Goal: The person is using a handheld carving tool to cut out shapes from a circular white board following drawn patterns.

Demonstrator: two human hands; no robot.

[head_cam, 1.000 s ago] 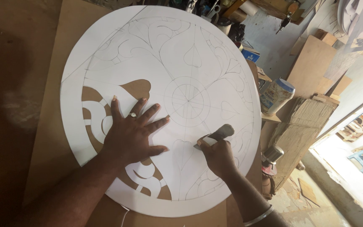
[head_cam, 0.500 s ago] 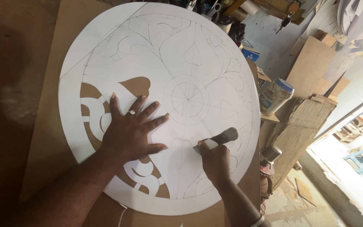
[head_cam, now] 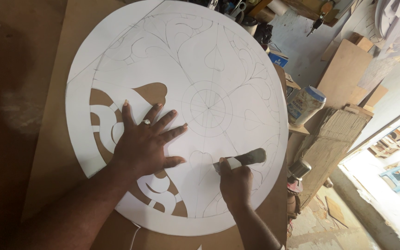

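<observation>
Flat across the brown worktop (head_cam: 47,153) lies a large white round sheet (head_cam: 237,60), pencilled with heart and leaf shapes around a small central circle. It covers most of the board, its right rim reaching the worktop's right edge. On the sheet's left side several shapes are cut through, so the brown board shows in the gaps.

The person's left hand (head_cam: 144,146) rests palm down on the sheet beside those cut-outs, fingers spread wide and grasping nothing; a ring sits on one finger. The right hand (head_cam: 236,183) is clenched around a cutting tool with a grey handle (head_cam: 244,159), near the sheet's lower right part. Its tip seems to touch the sheet beside a drawn heart, though the blade is too small to make out.

Beyond the worktop's right edge stand a white plastic jar (head_cam: 304,104) and stacked boards (head_cam: 343,74).
</observation>
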